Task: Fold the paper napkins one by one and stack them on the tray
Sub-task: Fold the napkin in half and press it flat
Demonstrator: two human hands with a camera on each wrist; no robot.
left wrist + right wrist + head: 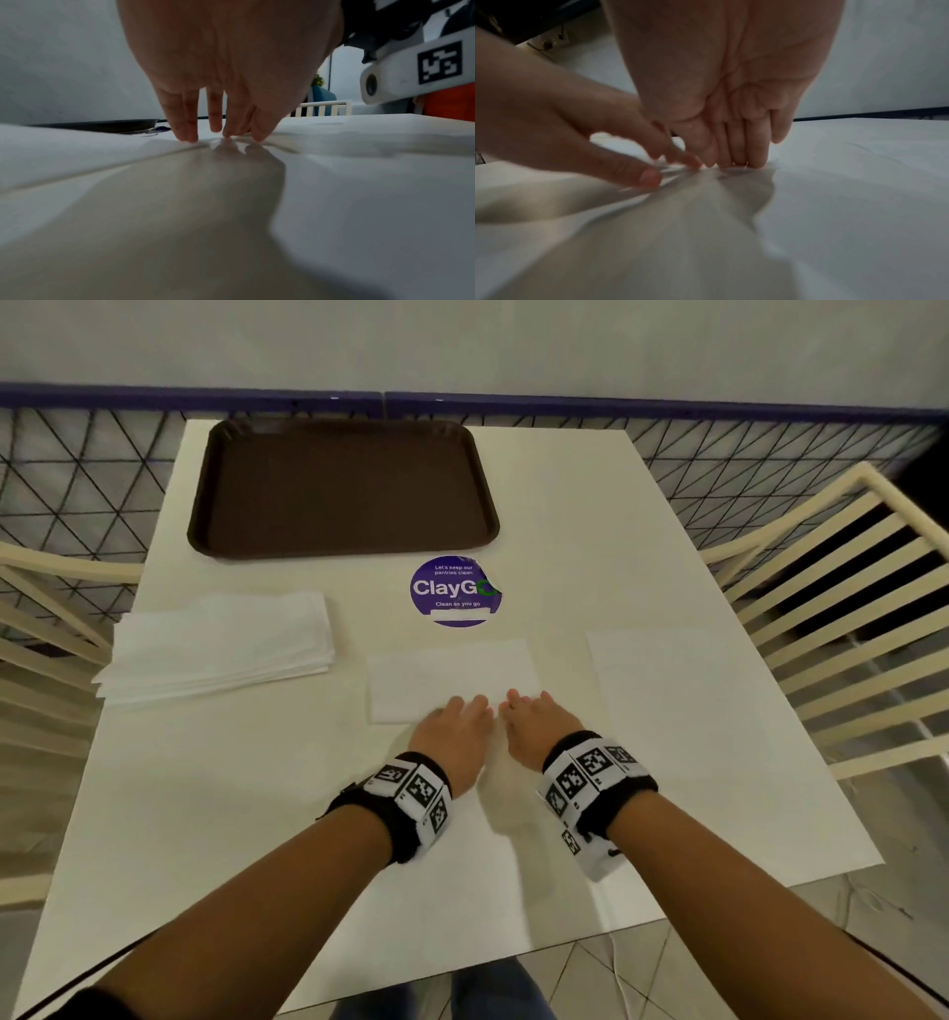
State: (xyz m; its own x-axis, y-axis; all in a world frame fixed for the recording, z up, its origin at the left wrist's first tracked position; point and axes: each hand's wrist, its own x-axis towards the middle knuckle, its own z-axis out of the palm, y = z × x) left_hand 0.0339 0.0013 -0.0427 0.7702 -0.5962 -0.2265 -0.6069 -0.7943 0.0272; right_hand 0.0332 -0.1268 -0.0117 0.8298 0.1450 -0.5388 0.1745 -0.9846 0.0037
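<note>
A white paper napkin (452, 670) lies flat in the middle of the white table (257, 814), a rectangle just below the purple sticker. My left hand (462, 708) and right hand (524, 703) sit side by side on its near edge, fingers fairly straight, tips pressing down on the paper. In the left wrist view my left hand (221, 134) touches the surface with its fingertips. In the right wrist view my right hand (731, 160) presses the napkin with its fingers together, and my left hand (654, 168) is blurred beside it. The brown tray (344, 490) stands bare at the back.
A stack of white napkins (215, 644) lies at the left of the table. Another flat napkin (662, 690) lies at the right. A round purple sticker (452, 590) sits in front of the tray. Cream slatted chairs (847, 588) flank the table; a wire fence runs behind.
</note>
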